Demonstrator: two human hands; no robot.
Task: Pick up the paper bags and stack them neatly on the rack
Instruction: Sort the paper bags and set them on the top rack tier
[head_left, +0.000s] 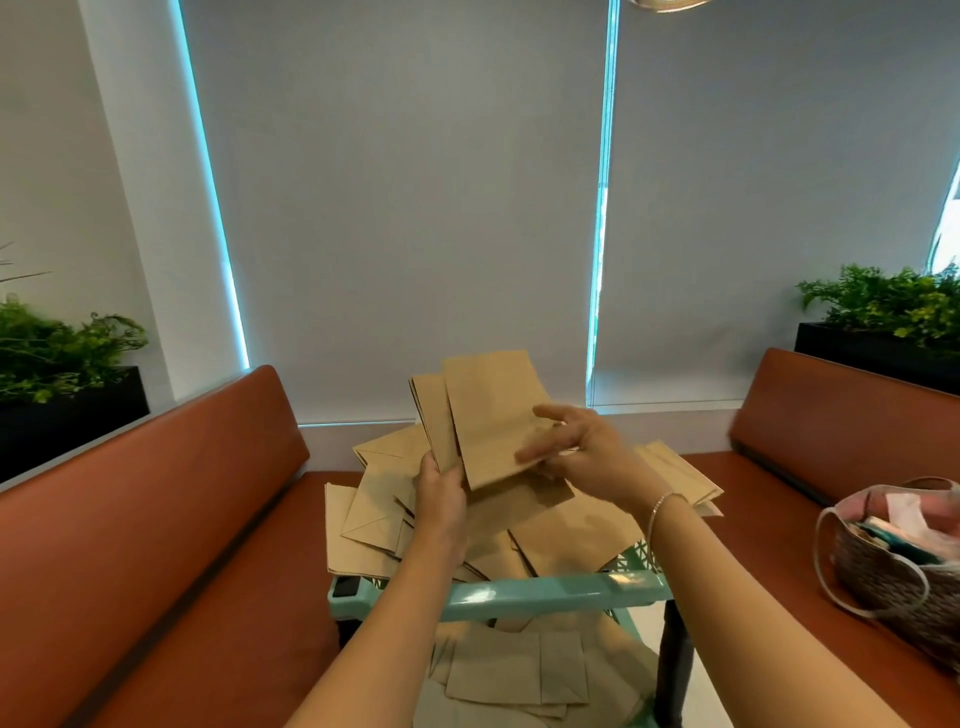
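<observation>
Loose paper bags (519, 670) on the lower rack (550, 592) wait; our left hand (441, 493) grips a held sheaf (483, 415), right hand (576, 447) spread against it; we square edges before laying it down

Woven basket (883, 577) on orange bench (769, 499); planters (72, 410) behind.

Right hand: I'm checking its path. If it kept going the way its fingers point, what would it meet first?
The right hand points left, fingers straight, at the bags held up by the left hand. It would likely meet those first; it may already touch them.
</observation>
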